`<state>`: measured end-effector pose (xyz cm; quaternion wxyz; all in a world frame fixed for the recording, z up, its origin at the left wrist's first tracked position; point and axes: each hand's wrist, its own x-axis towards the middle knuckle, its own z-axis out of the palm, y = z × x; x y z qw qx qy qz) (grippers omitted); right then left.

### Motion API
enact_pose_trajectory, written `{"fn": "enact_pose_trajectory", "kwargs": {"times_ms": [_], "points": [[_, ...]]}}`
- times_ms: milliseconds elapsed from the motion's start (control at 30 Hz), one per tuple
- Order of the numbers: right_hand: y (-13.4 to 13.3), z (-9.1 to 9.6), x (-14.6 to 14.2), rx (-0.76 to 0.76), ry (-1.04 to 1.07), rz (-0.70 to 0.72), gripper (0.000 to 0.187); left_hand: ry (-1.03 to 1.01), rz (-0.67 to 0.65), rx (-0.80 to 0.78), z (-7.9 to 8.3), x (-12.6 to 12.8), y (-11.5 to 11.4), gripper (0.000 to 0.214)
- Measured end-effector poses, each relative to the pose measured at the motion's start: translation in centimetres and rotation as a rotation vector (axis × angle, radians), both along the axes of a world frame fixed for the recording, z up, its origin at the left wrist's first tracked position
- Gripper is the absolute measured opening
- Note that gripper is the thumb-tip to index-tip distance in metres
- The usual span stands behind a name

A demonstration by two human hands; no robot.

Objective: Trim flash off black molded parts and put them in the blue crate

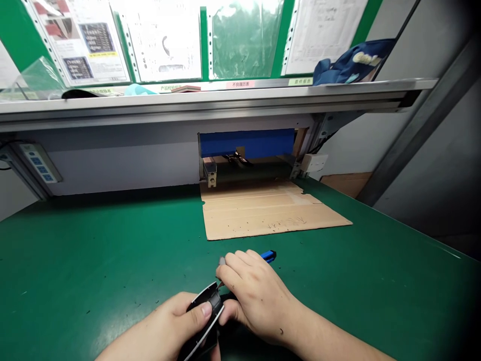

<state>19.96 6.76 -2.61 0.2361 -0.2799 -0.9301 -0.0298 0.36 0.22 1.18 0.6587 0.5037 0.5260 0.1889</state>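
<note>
My left hand is closed around a curved black plastic part with light edges, its thumb pressing on the inner side. In my right hand is a blue utility knife, whose handle end sticks out past the knuckles. A short bit of blade shows below the fingers, close to the upper end of the black part; whether it touches I cannot tell. My right thumb lies beside the part's right edge. The lower portion of the part runs out of view, partly covered by my left hand.
On the green tabletop, a cardboard sheet lies beyond my hands, with dark scraps scattered about. Behind it, a blue flap hangs over an opening with dark pieces inside. A power strip is at left; a metal shelf spans the back.
</note>
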Motion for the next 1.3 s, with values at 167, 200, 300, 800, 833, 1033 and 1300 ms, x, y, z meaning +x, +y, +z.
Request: {"fn": "enact_pose_trajectory", "kwargs": {"times_ms": [167,200,300,800,833,1033,1300], "points": [[0.1,-0.1,-0.1,0.040,-0.029,0.020,0.085,0.020,-0.036,0.006,0.3,0.1,-0.2,0.044],[0.1,-0.2,-0.2,0.047,-0.031,0.026,0.084,0.052,-0.030,0.038,0.4,0.1,-0.3,0.044],[0.1,-0.3,-0.2,0.059,-0.038,0.037,0.083,0.150,-0.010,0.124,0.8,0.4,-0.6,0.041],[0.0,-0.7,-0.2,-0.042,-0.254,0.062,0.029,0.332,-0.029,0.247,1.0,1.0,-0.9,0.034],[0.0,-0.7,-0.2,-0.055,-0.260,0.066,0.028,0.338,-0.031,0.257,1.1,1.0,-0.8,0.035],[0.5,-1.0,0.3,-0.270,-0.154,0.187,0.044,0.312,-0.073,0.311,1.0,1.0,-0.5,0.037],[0.8,-0.5,0.2,-0.454,0.338,0.202,0.062,0.294,0.044,0.250,0.3,0.8,-1.0,0.046]]}}
